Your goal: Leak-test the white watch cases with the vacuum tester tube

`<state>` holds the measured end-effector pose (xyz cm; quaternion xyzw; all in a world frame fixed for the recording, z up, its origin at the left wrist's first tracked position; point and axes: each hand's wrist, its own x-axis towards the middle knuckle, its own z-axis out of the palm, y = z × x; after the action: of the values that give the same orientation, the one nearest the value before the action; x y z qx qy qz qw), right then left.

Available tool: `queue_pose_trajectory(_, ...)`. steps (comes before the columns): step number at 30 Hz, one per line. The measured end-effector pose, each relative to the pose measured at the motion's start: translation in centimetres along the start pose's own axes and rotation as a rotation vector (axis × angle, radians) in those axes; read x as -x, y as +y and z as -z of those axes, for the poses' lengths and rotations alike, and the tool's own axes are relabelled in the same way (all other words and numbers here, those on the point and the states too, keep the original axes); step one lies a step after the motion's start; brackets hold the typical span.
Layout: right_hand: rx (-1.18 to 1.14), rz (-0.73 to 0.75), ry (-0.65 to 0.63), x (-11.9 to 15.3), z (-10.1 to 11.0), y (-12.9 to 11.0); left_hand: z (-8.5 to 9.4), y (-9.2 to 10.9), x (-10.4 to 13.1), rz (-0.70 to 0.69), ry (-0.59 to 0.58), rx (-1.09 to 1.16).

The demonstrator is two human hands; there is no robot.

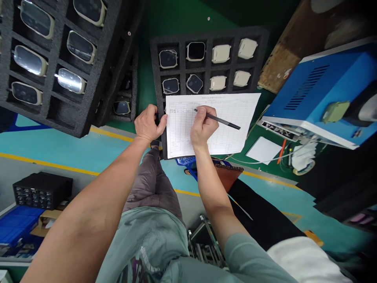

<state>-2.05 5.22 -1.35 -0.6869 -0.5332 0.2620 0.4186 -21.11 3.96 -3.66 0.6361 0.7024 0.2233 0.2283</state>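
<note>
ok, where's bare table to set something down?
Best patch: the green table beyond the middle tray, between the left tray and the brown wood. Left of that tray, only a narrow strip. Crowded: right of the paper, with white pad, orange stick and blue machine.

Hands: two, one left hand [150,122] and one right hand [204,124]. Pens: one black pen [225,122]. Printed forms: one visible sheet [179,137]. The centre foam tray [263,43] presents eight watch cases in its two far rows: four dark-faced cases [196,51] on the left and four pale cases [220,54] on the right; the near part is covered and cannot be counted. The upper left tray [101,65] shows six whole watch cases [81,47], with others cut off at the left edge. On the right: one blue machine [306,82], one small white paper [263,150], one orange stick [282,151] and one tape roll [304,168].
</note>
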Motion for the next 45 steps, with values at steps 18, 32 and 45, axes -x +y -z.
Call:
queue_pose_trajectory(18,0.063,0.079,-0.029,-0.4,0.1,-0.5,-0.1,-0.1,-0.1,0.012,-0.005,0.014)
queue_pose_trajectory(32,0.094,0.079,-0.047,-0.4,0.0,-0.4,0.0,0.0,0.0,-0.006,0.001,-0.021)
queue_pose_trajectory(45,0.061,0.156,-0.138,-0.3,-0.2,-1.2,0.1,0.3,0.0,0.038,-0.039,0.000)
